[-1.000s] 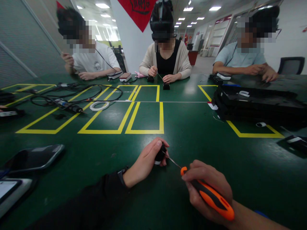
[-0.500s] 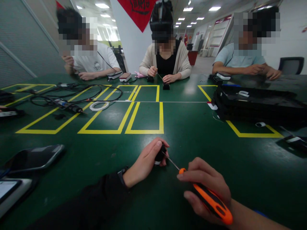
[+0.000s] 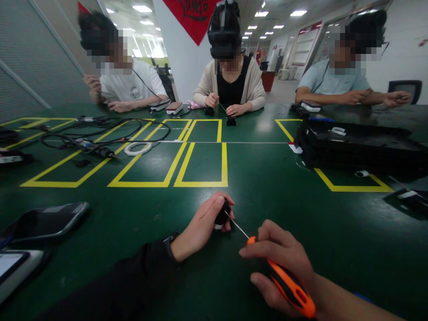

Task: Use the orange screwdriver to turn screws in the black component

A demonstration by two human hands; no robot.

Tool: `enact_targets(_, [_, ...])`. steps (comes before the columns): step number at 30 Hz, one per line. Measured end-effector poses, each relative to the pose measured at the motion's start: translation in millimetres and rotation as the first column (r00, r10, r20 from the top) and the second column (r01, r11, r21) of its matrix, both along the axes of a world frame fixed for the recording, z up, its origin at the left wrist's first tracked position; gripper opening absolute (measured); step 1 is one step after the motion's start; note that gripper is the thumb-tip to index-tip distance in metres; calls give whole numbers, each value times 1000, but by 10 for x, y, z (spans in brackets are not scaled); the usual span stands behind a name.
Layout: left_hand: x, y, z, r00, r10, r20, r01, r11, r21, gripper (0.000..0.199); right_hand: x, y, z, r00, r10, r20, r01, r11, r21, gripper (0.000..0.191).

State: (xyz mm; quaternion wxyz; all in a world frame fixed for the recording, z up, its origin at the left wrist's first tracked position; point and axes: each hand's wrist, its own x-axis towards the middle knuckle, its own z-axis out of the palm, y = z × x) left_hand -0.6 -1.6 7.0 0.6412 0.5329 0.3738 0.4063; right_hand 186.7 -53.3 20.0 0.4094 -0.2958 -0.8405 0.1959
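Observation:
My left hand (image 3: 204,223), fingers curled round it, holds a small black part (image 3: 222,216) with a pale patch on its lower edge. What kind of part it is I cannot make out. In my right hand (image 3: 287,258) lies a screwdriver (image 3: 290,285) with an orange and black handle. Its thin metal shaft points up and left, and the tip meets the face of the black part or ends right at it. My right thumb stands a little off the handle, while the other fingers lie over it.
A phone (image 3: 50,220) and a white-edged device (image 3: 20,272) lie at left. Beyond are tangled black cables (image 3: 96,140) and a white ring (image 3: 137,148). Black trays (image 3: 361,142) stand at right on the green table (image 3: 147,285). Three people sit opposite.
My right hand has shifted slightly left with the screwdriver, and its thumb sits further off the handle. My left hand holds nearly still. The person at right has moved one hand outward.

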Motion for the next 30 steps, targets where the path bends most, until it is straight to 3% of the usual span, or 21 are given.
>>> enact_targets(6, [4, 13, -36, 1000, -5, 11, 4, 1000, 16, 33, -17, -3, 10, 991, -126, -42, 127, 991, 35, 26])
enact_targets(12, [-5, 1, -12, 1000, 3, 6, -3, 1000, 7, 34, -15, 12, 3, 999, -7, -45, 10, 998, 64, 20])
enact_targets(17, [-2, 2, -17, 1000, 0, 3, 0, 1000, 13, 33, 17, -8, 20, 999, -21, -24, 21, 1000, 20, 22])
enact_targets(22, [3, 14, -39, 1000, 2, 6, -2, 1000, 23, 34, 12, -20, -6, 988, -115, -107, 114, 993, -15, 30])
enact_targets(27, [-2, 4, -22, 1000, 12, -4, -12, 1000, 7, 34, 4, -2, -7, 994, 15, -113, -19, 999, -35, 18])
enact_targets(30, [-2, 3, -22, 1000, 5, -2, -5, 1000, 2, 34, 8, -5, 17, 997, 23, -79, -26, 999, -34, 22])
